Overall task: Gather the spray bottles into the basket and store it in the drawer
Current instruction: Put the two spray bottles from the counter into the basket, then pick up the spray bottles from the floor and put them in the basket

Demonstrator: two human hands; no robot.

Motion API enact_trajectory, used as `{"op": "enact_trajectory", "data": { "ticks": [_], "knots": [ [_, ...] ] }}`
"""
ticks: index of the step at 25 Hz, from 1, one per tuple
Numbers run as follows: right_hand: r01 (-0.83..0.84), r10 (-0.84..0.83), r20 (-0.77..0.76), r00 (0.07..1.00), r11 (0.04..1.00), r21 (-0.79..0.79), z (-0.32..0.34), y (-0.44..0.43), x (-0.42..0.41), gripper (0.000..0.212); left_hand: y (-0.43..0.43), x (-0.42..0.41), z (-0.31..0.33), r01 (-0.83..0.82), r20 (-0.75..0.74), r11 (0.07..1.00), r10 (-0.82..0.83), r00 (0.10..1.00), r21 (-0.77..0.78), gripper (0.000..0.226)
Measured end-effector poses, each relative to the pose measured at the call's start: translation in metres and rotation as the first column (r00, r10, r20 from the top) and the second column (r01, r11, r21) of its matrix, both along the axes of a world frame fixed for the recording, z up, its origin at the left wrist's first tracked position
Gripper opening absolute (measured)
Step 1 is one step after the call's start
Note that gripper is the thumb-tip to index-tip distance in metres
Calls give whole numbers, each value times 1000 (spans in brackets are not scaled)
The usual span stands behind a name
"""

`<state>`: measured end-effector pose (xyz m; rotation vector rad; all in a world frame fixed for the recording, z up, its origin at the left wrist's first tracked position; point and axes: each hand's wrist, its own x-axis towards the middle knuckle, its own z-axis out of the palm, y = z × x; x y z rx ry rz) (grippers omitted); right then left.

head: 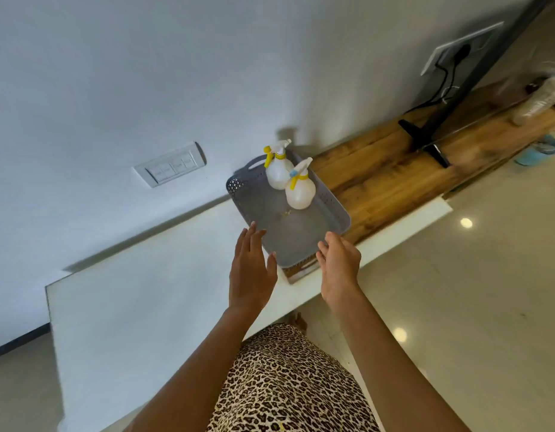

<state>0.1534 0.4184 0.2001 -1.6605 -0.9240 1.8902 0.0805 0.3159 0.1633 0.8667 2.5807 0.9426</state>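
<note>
A shallow grey perforated basket (329,210) rests where the white counter meets the wooden top. Two white spray bottles stand upright inside it at its far end: one with a yellow trigger (277,171), and one with a blue and yellow nozzle (299,188) just in front of it. My left hand (251,269) is spread open at the basket's near left corner, fingertips at the rim. My right hand (340,269) is open at the near right corner, fingers close to the rim. Neither hand grips anything.
A white counter (145,291) runs to the left below a wall switch plate (170,168). The wooden top (394,169) carries a black screen stand (425,141) with cables. Plastic-wrapped items (541,101) lie at the far right. Glossy floor tiles (456,291) spread on the right.
</note>
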Motion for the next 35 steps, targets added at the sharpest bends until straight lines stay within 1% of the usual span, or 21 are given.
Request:
{"op": "enact_trajectory", "data": {
  "ticks": [2, 5, 7, 8, 10, 12, 14, 16, 17, 19, 20, 22, 23, 25, 28, 29, 30, 32, 34, 35],
  "knots": [
    [-11, 11, -2, 1000, 1000, 0, 7, -17, 33, 18, -18, 30, 8, 7, 7, 1000, -6, 1000, -11, 47],
    [-5, 5, -2, 1000, 1000, -12, 0, -29, 82, 12, -30, 70, 5, 30, 33, 999, -29, 999, -42, 46],
    [25, -25, 11, 1000, 999, -27, -18, -29, 114, 17, -30, 97, -8, 78, 57, 995, -75, 996, -60, 45],
    [37, -36, 27, 999, 999, -32, -31, -28, 132, 19, -27, 112, -17, 112, 67, 991, -108, 992, -69, 44],
    [54, -51, 65, 997, 998, -44, -59, -25, 172, 15, -21, 146, -40, 176, 95, 979, -167, 981, -105, 44],
    [64, -57, 106, 993, 996, -66, -94, -17, 217, 17, -10, 183, -68, 223, 136, 965, -205, 969, -134, 45],
    [63, -47, 179, 983, 994, -88, -135, -11, 265, 15, 3, 221, -101, 267, 175, 950, -239, 955, -162, 46],
    [12, 12, 285, 959, 997, -81, -178, -4, 310, 14, 15, 256, -140, 315, 203, 931, -277, 939, -185, 46],
    [-61, 80, 360, 930, 996, -65, -205, 1, 332, 14, 22, 275, -163, 330, 225, 923, -284, 932, -199, 46],
    [-265, 250, 505, 826, 963, -43, -262, 8, 372, 15, 29, 310, -210, 351, 266, 903, -285, 921, -247, 47],
    [-379, 336, 558, 758, 924, -42, -294, 12, 390, 17, 31, 327, -237, 374, 278, 887, -299, 913, -272, 47],
    [-603, 499, 630, 595, 796, -60, -356, 21, 419, 25, 30, 352, -289, 430, 259, 848, -360, 896, -310, 47],
    [-687, 554, 660, 508, 722, -77, -384, 26, 429, 28, 29, 359, -313, 459, 239, 825, -397, 886, -329, 46],
    [-822, 624, 720, 303, 554, -134, -445, 39, 447, 33, 26, 374, -369, 514, 230, 770, -460, 858, -378, 47],
    [-939, 622, 783, -14, 262, -225, -532, 53, 460, 36, 24, 374, -446, 535, 228, 721, -486, 844, -440, 48],
    [-956, 593, 800, -93, 172, -238, -558, 57, 461, 38, 25, 371, -468, 530, 219, 714, -487, 845, -458, 48],
    [-964, 548, 822, -157, 96, -248, -579, 60, 461, 40, 25, 368, -486, 527, 209, 707, -491, 846, -472, 47],
    [-966, 440, 864, -244, -29, -258, -616, 70, 458, 48, 29, 363, -518, 532, 196, 698, -506, 840, -479, 47],
    [-946, 341, 882, -325, -131, -298, -647, 75, 452, 52, 34, 358, -547, 538, 192, 687, -517, 834, -488, 47],
    [-936, 299, 888, -350, -162, -314, -659, 77, 448, 52, 37, 355, -558, 537, 188, 683, -519, 834, -494, 47]
  ]
}}
